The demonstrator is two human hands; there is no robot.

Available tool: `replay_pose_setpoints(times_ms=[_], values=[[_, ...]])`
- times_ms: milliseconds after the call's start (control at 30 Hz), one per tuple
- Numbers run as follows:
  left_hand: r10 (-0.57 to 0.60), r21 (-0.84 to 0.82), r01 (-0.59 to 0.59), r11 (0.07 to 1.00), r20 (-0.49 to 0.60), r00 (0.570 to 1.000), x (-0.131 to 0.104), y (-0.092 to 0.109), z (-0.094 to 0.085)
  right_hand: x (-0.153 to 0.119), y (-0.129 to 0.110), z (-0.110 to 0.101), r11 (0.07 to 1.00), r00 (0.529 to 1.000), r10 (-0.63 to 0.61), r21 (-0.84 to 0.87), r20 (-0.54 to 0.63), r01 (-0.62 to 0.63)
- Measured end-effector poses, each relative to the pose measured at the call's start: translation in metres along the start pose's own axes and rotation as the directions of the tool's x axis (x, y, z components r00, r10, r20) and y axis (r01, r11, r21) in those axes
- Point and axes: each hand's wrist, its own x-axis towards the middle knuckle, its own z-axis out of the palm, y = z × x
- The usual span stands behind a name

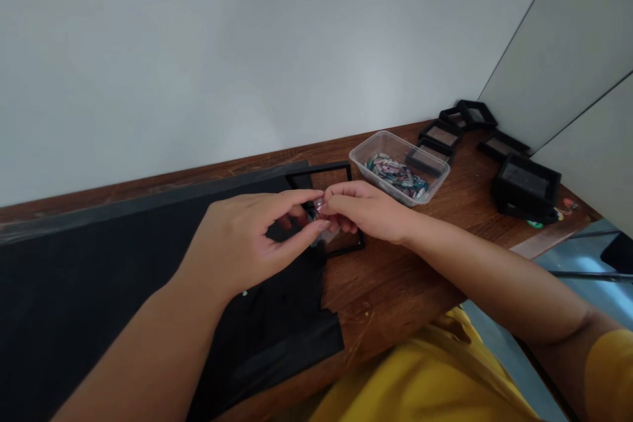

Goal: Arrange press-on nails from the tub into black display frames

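Both hands meet above a thin black frame (350, 172) lying partly on the black sheet and partly on the wood. A small shiny pinkish piece (319, 206) is between the fingertips. My left hand (252, 237) pinches it from the left with thumb and forefinger, and my right hand (359, 209) has its fingers closed on it from the right. The fingers hide much of the piece and the inside of the frame. Just behind my right hand stands a clear plastic tub (438, 186) with several small shiny coloured pieces (395, 173) in it.
Several black box frames (442, 135) lie at the back right of the wooden table (395, 277). A stack of black frames (527, 184) stands near the right edge, beside small coloured bits (568, 203). The black sheet (99, 290) covers the left. A wall rises behind.
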Motion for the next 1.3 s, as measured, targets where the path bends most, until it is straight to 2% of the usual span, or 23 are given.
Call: replay_pose_setpoints(times_ms=[233, 433, 633, 900, 1300], values=[[0.058, 0.056, -0.055, 0.997, -0.06, 0.996, -0.0009, -0.0007, 0.0006, 0.0002, 0.001, -0.0028, 0.998, 0.998, -0.055, 0.015, 0.027, 0.054], [0.054, 0.023, -0.052, 0.998, -0.057, 0.997, 0.0011, 0.0002, -0.0012, -0.0009, 0.0016, -0.0029, 0.996, 0.995, -0.09, 0.031, 0.049, 0.088], [0.029, 0.016, -0.028, 0.999, -0.04, 0.999, 0.0013, 0.0014, -0.0015, -0.0014, 0.0017, -0.002, 0.997, 0.997, -0.071, 0.042, 0.044, 0.069], [-0.075, -0.004, 0.075, 0.997, 0.01, 0.997, 0.0024, 0.0031, -0.0037, -0.0022, 0.0016, -0.0012, 0.998, 0.997, -0.058, 0.028, 0.043, 0.057], [-0.049, 0.01, 0.049, 0.999, -0.01, 0.999, 0.004, 0.0051, -0.006, -0.0009, 0.0008, -0.0017, 0.999, 0.998, -0.025, 0.042, 0.049, 0.023]])
